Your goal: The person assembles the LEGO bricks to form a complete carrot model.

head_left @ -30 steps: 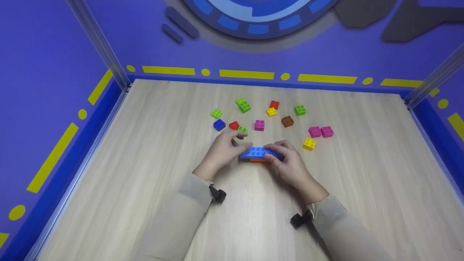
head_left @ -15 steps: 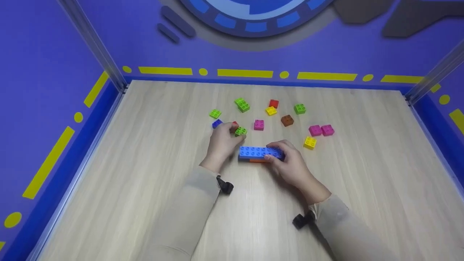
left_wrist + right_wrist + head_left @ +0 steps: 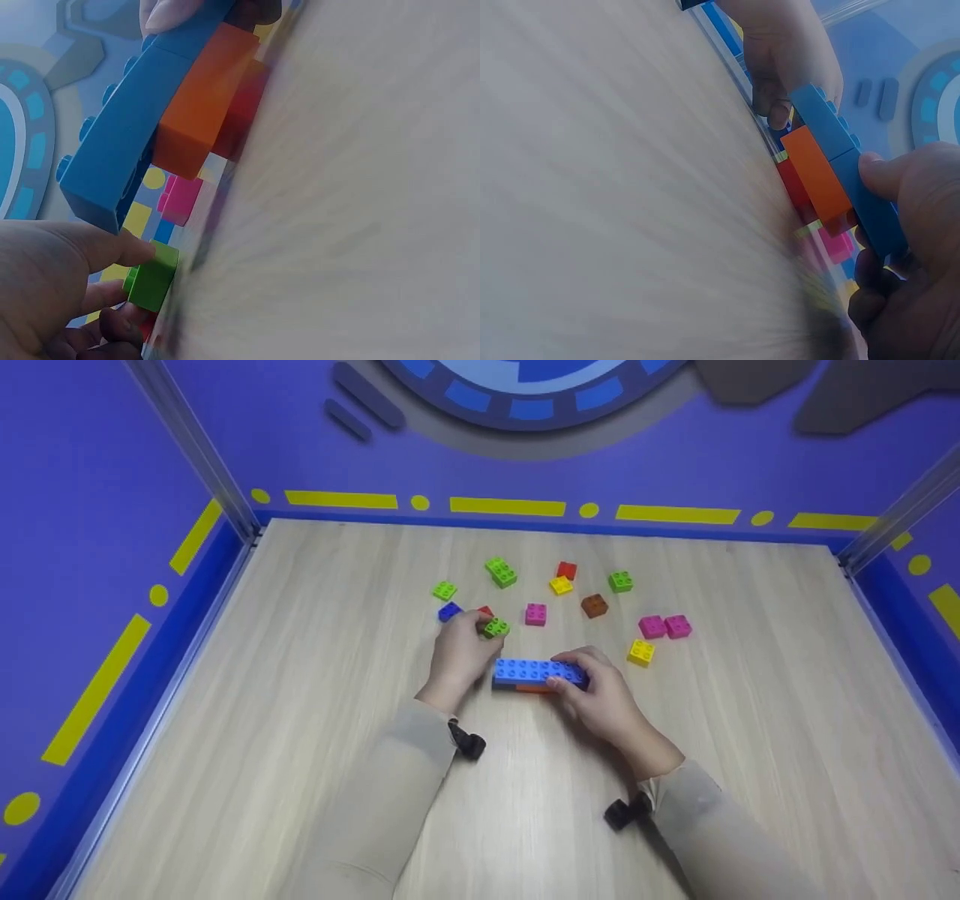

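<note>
My left hand pinches a small green toy brick between thumb and fingers. In the left wrist view that green brick has the thumb against one side and sits close to the tabletop. My right hand grips the right end of a built stack. Its top layer is two blue bricks set end to end, studs up. Under them is an orange brick, with a red brick lower down. My right fingers cover part of the stack.
Beyond the hands lie loose bricks: blue, red, pink, brown and several green ones. A yellow brick and two pink bricks lie to the right. Purple walls edge the wooden table.
My left hand has left the blue bricks, reached forward and taken hold of the green brick. The right hand has kept its grip on the stack in about the same place.
</note>
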`<action>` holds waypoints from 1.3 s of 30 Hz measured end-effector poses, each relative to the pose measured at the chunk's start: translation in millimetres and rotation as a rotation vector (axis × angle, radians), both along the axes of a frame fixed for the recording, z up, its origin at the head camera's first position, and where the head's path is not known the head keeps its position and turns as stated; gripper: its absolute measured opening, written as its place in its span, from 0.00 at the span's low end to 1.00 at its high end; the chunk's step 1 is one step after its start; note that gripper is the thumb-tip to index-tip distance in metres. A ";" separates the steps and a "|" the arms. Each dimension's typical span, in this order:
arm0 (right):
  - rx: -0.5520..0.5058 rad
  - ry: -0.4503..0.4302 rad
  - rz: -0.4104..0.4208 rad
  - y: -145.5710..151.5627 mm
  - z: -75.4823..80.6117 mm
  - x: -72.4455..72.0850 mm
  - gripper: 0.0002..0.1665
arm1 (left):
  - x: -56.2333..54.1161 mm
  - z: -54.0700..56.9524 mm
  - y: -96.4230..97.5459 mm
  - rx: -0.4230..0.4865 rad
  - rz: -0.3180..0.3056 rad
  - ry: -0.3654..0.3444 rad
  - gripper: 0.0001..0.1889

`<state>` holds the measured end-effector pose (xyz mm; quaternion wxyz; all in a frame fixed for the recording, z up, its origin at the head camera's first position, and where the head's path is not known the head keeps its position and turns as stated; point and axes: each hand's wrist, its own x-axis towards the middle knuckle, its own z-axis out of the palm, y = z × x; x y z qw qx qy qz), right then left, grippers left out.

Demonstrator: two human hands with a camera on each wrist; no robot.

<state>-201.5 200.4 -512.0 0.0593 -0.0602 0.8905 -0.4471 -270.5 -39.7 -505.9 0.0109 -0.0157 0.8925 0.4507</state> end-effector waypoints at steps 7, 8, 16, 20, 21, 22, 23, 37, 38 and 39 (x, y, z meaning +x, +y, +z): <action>-0.014 0.022 0.001 1.2 -0.8 -0.3 0.23 | 5.3 13.8 -8.2 0.119 -0.050 0.020 0.26; -0.018 0.022 0.001 0.8 -1.0 -0.1 0.23 | 6.8 16.5 -10.0 0.128 -0.059 0.016 0.26; -0.036 0.020 -0.005 -0.7 -2.6 0.9 0.22 | 22.7 36.1 -25.2 0.107 -0.175 -0.023 0.24; -0.042 0.027 0.000 1.5 -2.3 -0.2 0.22 | 26.1 42.3 -30.1 0.111 -0.259 -0.051 0.23; -0.043 0.028 0.003 1.7 -2.3 -0.6 0.22 | 26.2 43.0 -31.3 0.111 -0.279 -0.063 0.23; -0.044 0.032 0.006 1.6 -2.3 -0.6 0.22 | 25.9 43.2 -32.4 0.106 -0.298 -0.074 0.23; -0.046 0.037 0.008 1.3 -2.9 -0.7 0.22 | 25.5 42.6 -33.6 0.100 -0.318 -0.082 0.23; -0.046 0.045 0.007 0.3 -3.4 -0.9 0.22 | 23.2 41.4 -37.4 0.081 -0.502 -0.095 0.21; -0.045 0.047 0.007 0.1 -3.3 -0.9 0.22 | 23.0 41.1 -37.0 0.083 -0.510 -0.096 0.21; -0.044 0.047 0.008 0.0 -3.1 -1.0 0.22 | 22.9 40.5 -36.8 0.086 -0.516 -0.101 0.21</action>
